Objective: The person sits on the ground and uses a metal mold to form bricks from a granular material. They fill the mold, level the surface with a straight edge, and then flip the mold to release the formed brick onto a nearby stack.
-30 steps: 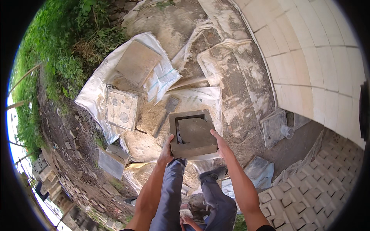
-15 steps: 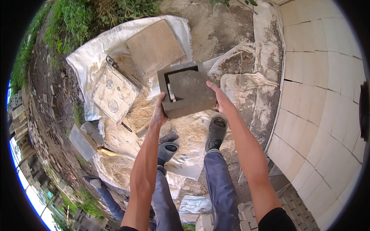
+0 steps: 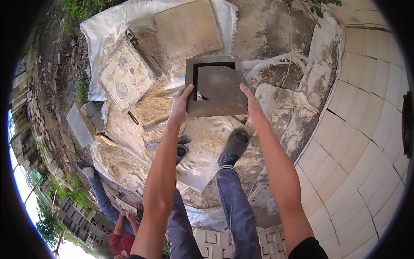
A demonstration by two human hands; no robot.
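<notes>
A square grey-brown concrete block (image 3: 220,86) is held up in front of me between both hands, above the dusty sacking. A dark gap runs along the top and left of its recessed inner face. My left hand (image 3: 180,103) is closed on the block's left side, thumb near the upper edge. Against the opposite side presses my right hand (image 3: 253,105), its thumb at the edge too; most of its other fingers are hidden. Just beyond the block lies a flat brown board (image 3: 187,30). To the left rests a pale, thick slab (image 3: 127,75) with round grey patches.
White sacking (image 3: 101,30) covers the ground under these things. A grey sheet (image 3: 79,125) and a yellow strip (image 3: 107,140) lie at the left. Stacked pale blocks (image 3: 353,116) form a wall on the right. A person in red (image 3: 120,241) works at lower left.
My view has swung, so the block appears farther right and slightly higher, more level. My left foot has shifted back. More of the other person, including hands and red sleeve, now shows.
</notes>
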